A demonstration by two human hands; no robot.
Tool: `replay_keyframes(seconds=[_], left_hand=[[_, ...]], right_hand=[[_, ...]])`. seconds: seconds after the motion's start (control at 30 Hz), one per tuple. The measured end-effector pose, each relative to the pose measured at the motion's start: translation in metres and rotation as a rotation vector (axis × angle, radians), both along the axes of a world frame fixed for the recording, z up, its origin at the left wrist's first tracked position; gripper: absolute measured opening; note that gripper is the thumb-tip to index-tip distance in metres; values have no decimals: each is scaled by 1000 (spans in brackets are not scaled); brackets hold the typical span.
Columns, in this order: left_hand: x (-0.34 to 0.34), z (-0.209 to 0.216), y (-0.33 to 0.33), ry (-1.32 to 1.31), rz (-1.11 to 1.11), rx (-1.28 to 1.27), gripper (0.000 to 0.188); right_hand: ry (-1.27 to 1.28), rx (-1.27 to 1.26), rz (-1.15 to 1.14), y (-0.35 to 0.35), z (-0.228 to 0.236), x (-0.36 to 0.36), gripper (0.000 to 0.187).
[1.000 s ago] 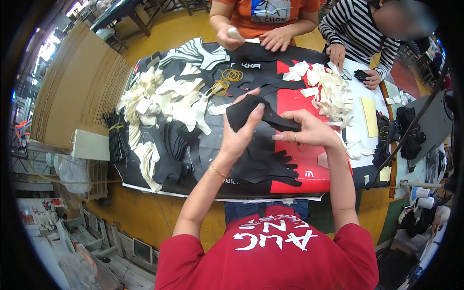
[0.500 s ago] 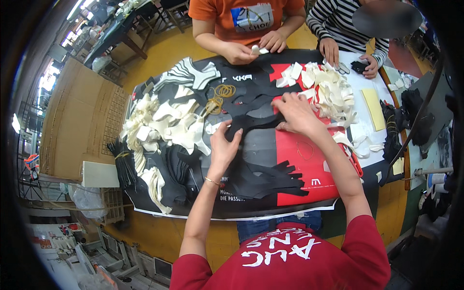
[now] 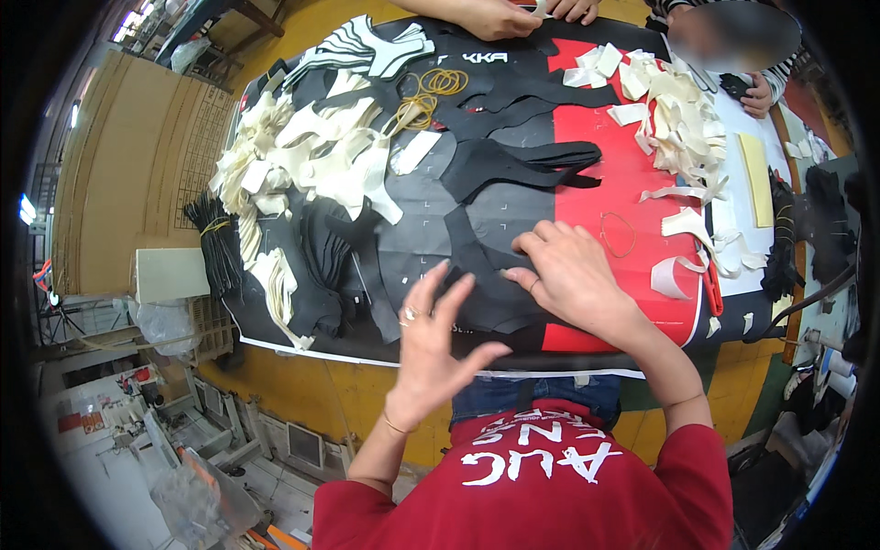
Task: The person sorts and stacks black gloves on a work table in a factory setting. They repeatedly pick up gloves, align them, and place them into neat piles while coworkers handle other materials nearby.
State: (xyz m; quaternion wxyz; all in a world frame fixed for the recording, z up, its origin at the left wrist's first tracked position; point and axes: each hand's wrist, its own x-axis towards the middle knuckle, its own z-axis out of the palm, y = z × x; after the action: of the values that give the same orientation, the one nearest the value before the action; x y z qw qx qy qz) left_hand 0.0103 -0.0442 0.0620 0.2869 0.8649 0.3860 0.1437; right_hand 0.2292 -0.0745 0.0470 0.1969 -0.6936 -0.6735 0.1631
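Observation:
My left hand (image 3: 442, 344) is raised near the table's front edge, fingers spread, nothing in it. My right hand (image 3: 573, 275) reaches over a near stack of black cut fabric pieces (image 3: 477, 298); its thumb and fingertips are apart and rest at the stack's right side. Just beyond, another stack of black cut pieces (image 3: 504, 170) lies with its strips fanned to the right across the red area. More dark pieces (image 3: 527, 96) lie farther back. Tan rubber bands (image 3: 440, 84) sit left of them, and a single rubber band (image 3: 618, 235) lies on the red area.
Cream fabric pieces (image 3: 344, 160) are heaped at left, white scraps (image 3: 678, 124) at right. Black-edged white pieces (image 3: 371, 50) lie at the back. Red-handled scissors (image 3: 712, 289) lie near right. A co-worker's hands (image 3: 500, 16) work at the far edge; another person's hand (image 3: 757, 94) is at far right.
The view has shifted, bringing the table's front edge closer. Both hands have come off the black stack and moved nearer; my left hand has lifted and spread, my right has come to the near stack.

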Motion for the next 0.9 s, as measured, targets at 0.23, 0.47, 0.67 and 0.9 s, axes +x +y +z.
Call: replay_keyframes(seconds=[0.23,0.47,0.67,0.9], left_hand=[[6,-36,-14,23,-41,60,71],[9,-43,-15,54,-50,52,64],[4,-48,-32,-152,186,90,71],[-9,-64,-103,-689,589,-589,55]], right_hand=[[50,-74,49,17,4,2,19],[189,-280,225,12,13,35,19],[166,10,94,2,4,27,49],[226,-215,-36,-38,5,-34,50]])
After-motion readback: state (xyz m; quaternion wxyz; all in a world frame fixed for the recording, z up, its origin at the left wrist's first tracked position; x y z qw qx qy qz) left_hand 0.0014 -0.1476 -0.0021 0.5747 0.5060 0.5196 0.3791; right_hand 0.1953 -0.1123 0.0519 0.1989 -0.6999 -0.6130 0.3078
